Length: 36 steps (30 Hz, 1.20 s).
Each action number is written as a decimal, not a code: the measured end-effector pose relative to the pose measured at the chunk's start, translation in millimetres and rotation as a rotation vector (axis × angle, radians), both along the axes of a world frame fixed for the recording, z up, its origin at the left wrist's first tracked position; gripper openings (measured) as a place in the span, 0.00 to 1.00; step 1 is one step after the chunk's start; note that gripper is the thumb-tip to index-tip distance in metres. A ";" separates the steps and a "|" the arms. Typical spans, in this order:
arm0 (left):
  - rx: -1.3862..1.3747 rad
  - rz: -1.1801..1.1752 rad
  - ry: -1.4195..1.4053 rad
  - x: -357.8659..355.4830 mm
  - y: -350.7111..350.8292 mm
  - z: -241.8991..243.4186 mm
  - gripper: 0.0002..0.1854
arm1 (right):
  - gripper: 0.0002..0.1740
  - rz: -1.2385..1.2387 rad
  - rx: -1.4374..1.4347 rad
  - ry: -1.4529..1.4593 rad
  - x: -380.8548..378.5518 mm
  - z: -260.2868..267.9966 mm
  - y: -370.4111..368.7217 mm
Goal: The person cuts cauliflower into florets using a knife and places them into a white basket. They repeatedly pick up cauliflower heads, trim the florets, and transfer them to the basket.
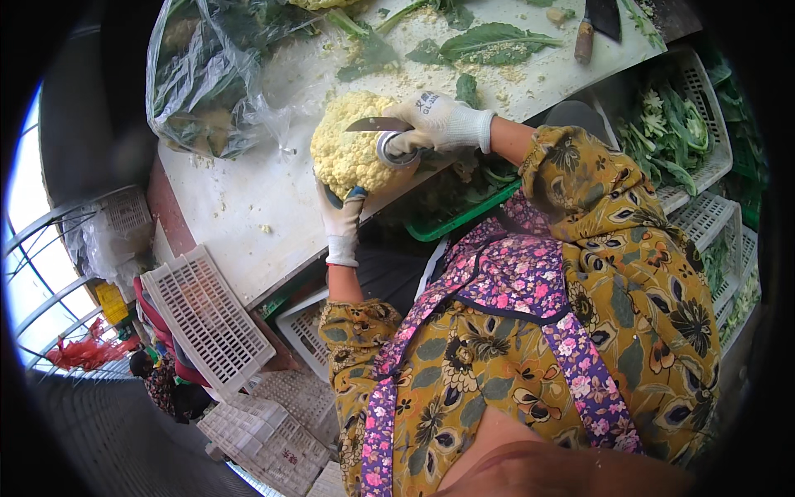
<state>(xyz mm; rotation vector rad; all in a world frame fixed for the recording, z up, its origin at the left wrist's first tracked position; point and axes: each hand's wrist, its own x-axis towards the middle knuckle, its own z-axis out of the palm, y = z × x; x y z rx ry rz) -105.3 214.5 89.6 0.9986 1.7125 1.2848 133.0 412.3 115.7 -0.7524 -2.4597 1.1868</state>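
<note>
A pale yellow cauliflower head (354, 140) is held over the near edge of the white table (230, 230). My left hand (340, 217), in a white glove with blue on the fingers, grips it from the near side. My right hand (435, 121), gloved in white with printing on the back, is closed on a knife (377, 124). The short blade lies flat across the curds, pointing left. A grey and white ring-shaped thing (397, 149), perhaps a tape roll, sits around the right-hand fingers against the cauliflower. The knife's handle is hidden in the glove.
A clear plastic bag (211, 81) of leafy cauliflower stands at the far left. Cut leaves (497, 43) and crumbs litter the tabletop near a cleaver (584, 40). Below the edge is a green crate (435, 233); white crates (208, 317) flank me. Another person (168, 385) is at left.
</note>
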 end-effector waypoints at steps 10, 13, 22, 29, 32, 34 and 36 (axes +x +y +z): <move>0.048 -0.039 0.114 -22.8 -19.7 -38.6 0.37 | 0.33 -0.188 -0.192 -0.132 -12.6 24.9 18.1; 0.013 0.007 0.151 -24.6 -25.7 -42.0 0.38 | 0.34 -0.431 -0.344 -0.266 9.9 4.1 81.1; -0.060 0.041 -0.130 -1.8 -23.3 -19.0 0.44 | 0.34 -0.339 -0.095 -0.215 -24.2 41.1 71.3; 0.029 -0.011 -0.109 9.4 -18.1 -10.5 0.43 | 0.40 -0.088 -0.090 -0.268 -63.4 20.1 88.2; 0.025 -0.066 -0.130 9.3 -20.8 -4.1 0.45 | 0.38 -0.301 -0.082 -0.021 -53.3 0.8 119.4; 0.068 -0.090 -0.075 11.6 -15.9 2.4 0.46 | 0.36 -0.008 -0.106 -0.130 -74.8 23.8 86.1; 0.084 -0.103 -0.022 4.0 -10.9 -7.7 0.47 | 0.28 -0.029 -0.094 -0.268 -67.7 44.7 85.4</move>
